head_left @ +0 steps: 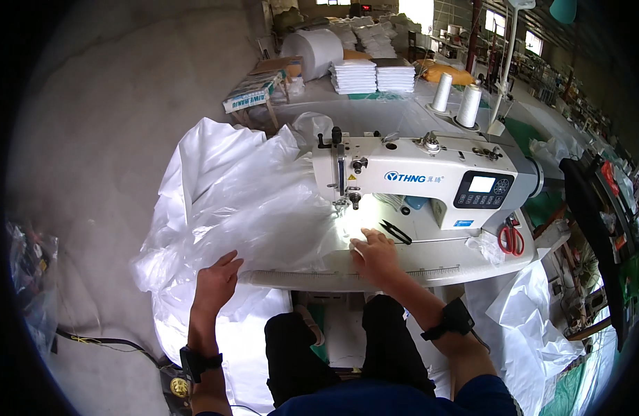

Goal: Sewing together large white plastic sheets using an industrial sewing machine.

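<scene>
A white sewing machine (430, 163) stands in front of me, its lamp lighting the needle area. Thin, shiny white sheeting (229, 187) lies crumpled over the left of the table and hangs down at the front. My left hand (219, 281) is over this sheeting near the table's front edge, fingers stretched out and holding nothing visible. Close to the right edge of the sheeting, below the needle, my right hand (376, 256) reaches onto the machine bed with its fingers apart. Black thread snips (395, 232) lie just right of that hand.
Red-handled scissors (511, 239) rest at the table's right end. Two white thread cones (468, 105) stand behind the machine. Further back are stacks of folded white pieces (354, 76) and a large white roll (312, 53). More white sheeting (531, 312) hangs at the right.
</scene>
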Tool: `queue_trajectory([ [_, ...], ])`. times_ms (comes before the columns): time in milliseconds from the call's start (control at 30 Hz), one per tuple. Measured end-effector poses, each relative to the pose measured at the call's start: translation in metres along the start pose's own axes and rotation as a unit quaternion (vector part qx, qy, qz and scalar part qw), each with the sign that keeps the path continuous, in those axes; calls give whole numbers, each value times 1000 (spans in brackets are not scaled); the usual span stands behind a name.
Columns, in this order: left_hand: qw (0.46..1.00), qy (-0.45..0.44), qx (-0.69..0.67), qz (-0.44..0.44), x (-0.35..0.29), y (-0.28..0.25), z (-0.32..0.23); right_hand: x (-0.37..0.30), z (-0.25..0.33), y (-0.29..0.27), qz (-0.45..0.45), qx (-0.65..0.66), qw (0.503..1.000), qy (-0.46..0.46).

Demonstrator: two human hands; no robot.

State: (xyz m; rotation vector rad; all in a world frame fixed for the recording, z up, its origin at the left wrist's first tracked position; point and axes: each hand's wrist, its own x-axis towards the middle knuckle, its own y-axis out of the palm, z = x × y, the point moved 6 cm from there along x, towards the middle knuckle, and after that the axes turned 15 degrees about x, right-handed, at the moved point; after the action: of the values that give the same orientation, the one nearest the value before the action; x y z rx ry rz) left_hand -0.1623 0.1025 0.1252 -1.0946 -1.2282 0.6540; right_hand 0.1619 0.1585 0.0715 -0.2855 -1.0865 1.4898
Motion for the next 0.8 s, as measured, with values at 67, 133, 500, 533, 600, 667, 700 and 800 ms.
queue_trajectory([
  [67, 998, 1, 2, -56, 25, -30, -44, 0, -8, -6, -17, 53, 997, 49],
  [133, 995, 88, 23, -42, 42, -38, -83, 8, -18, 5, -54, 157, 976, 140],
  [500, 994, -10, -109, -14, 104, 102, -112, 25, -36, 48, 44, 396, 865, 306],
  [533, 993, 25, -87, -81, 106, 91, -120, 21, -32, 47, 43, 397, 864, 306],
  [600, 986, 61, -66, -141, 105, 75, -128, 18, 4, 8, -88, 44, 990, 101],
  [667, 980, 183, -17, -71, 105, 71, -147, 28, 6, 4, -8, 78, 995, 55],
  [700, 980, 185, -17, -70, 102, 73, -148, 32, 11, 7, 71, 111, 991, 3],
  [800, 978, 190, -70, -44, 98, 80, -154, 37, -15, 20, 71, 134, 988, 7],
])
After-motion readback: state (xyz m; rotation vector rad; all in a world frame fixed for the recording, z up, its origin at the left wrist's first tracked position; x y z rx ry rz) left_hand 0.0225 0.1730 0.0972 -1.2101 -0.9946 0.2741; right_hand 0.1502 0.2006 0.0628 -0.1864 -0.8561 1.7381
